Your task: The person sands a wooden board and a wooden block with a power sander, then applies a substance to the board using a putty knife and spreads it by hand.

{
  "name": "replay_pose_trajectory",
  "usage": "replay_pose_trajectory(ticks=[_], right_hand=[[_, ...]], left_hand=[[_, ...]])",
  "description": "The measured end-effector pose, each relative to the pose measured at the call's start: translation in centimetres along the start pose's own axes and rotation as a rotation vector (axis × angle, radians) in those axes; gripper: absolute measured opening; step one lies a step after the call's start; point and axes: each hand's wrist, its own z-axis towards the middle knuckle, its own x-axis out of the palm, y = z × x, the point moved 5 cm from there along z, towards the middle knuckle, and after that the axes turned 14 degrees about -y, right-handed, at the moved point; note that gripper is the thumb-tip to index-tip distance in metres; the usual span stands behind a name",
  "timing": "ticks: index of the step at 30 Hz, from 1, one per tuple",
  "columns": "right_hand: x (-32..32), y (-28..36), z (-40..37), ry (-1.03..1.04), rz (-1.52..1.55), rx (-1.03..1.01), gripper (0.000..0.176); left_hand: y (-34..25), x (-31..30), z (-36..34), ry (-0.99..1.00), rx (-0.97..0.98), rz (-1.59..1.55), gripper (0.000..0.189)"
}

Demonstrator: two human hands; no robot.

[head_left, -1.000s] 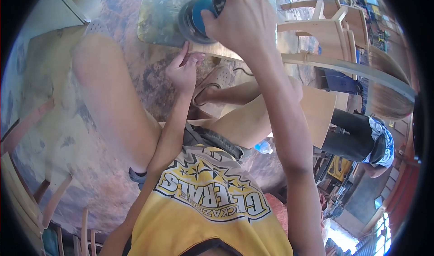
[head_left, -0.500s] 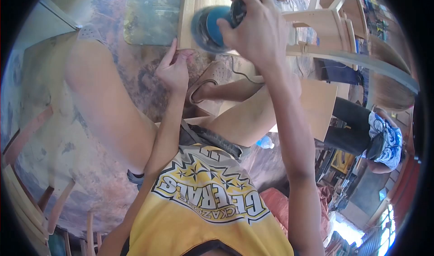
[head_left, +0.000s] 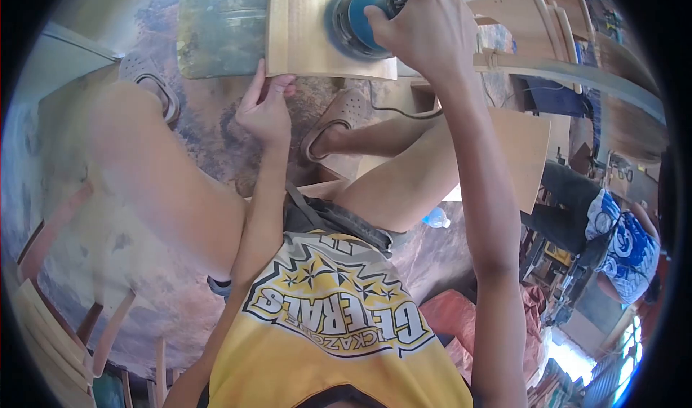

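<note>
My right hand [head_left: 432, 33] is wrapped round the top of a teal and black electric sander [head_left: 360, 22]. The sander's round base rests on a pale wooden board [head_left: 299, 29], towards the board's right side. At the near left corner of that board, my left hand [head_left: 268, 109] grips the edge, one finger along the left side and the others at the near edge. The far end of the board runs out of view.
A greenish translucent sheet [head_left: 220, 33] lies left of the board. Wooden chair-like frames [head_left: 522, 19] stand at the right, near a pale wooden panel [head_left: 515, 148]. A dark cord [head_left: 400, 112] hangs below the board. Another person [head_left: 623, 242] bends at far right; a bottle [head_left: 437, 218] is on the floor.
The sander and my right hand have shifted right and up in the view. More of the board's top face shows, and my left hand stays at its corner.
</note>
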Motion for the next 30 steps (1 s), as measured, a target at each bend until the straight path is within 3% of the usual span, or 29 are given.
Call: replay_pose_trajectory(ticks=[2, 5, 7, 10, 15, 20, 24, 26, 30], right_hand=[[-0.8, -0.4, -0.3, -0.062, -0.025, -0.002, 0.04], [-0.1, -2.1, -0.5, 0.077, -0.161, -0.042, 0.04], [-0.3, -2.7, -0.5, 0.03, -0.034, 0.01, 0.04], [-0.7, -3.2, 0.0, 0.046, -0.085, 0.093, 0.041], [-0.7, -3.2, -1.2, 0.005, -0.208, -0.065, 0.042], [-0.8, -4.3, -0.4, -0.053, -0.082, 0.07, 0.038], [-0.3, -5.2, -2.2, -0.072, -0.182, -0.026, 0.048], [-0.1, -5.4, -2.6, -0.004, -0.077, 0.081, 0.046], [0.3, -5.8, -0.9, -0.013, -0.164, 0.067, 0.045]], left_hand=[[0.1, 0.0, 0.1, -0.003, -0.001, -0.009, 0.043], [0.0, 0.0, 0.2, -0.026, 0.013, -0.006, 0.043], [0.0, -0.2, 0.2, -0.027, 0.016, 0.014, 0.044], [0.0, -0.1, 0.2, -0.022, 0.039, 0.01, 0.043], [-0.6, -0.1, 0.1, -0.057, 0.031, 0.047, 0.043], [-0.6, -0.2, 0.3, -0.024, 0.059, 0.043, 0.042], [-0.6, -0.3, 0.3, -0.036, 0.039, 0.108, 0.042], [-0.9, -0.1, 0.3, -0.052, 0.053, 0.083, 0.043], [-0.4, -0.5, 0.2, -0.049, 0.021, 0.062, 0.045]])
